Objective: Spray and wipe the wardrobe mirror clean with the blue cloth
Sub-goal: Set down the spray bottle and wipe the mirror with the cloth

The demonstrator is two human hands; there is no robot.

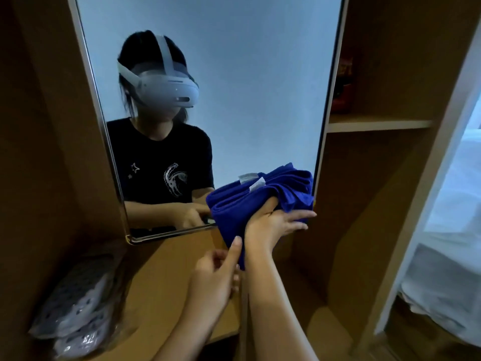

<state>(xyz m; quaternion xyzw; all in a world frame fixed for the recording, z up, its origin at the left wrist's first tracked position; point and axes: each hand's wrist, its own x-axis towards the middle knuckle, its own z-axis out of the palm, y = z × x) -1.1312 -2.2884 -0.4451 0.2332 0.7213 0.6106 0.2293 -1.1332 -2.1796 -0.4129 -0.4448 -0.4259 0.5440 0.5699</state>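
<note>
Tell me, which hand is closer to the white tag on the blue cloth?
The right hand. It holds the blue cloth from underneath, just below the white tag. The left hand is lower down, pinching the cloth's hanging bottom end.

The wardrobe mirror [234,74] is a tall rectangular pane in a thin metallic frame with rounded corners, mounted upright between brown wooden panels. Its glass reflects a pale wall and a person. The blue cloth [250,201] is deep blue, folded into a thick bunch with loose folds at the right and a small white label on top. It sits against the mirror's lower right corner.
</note>
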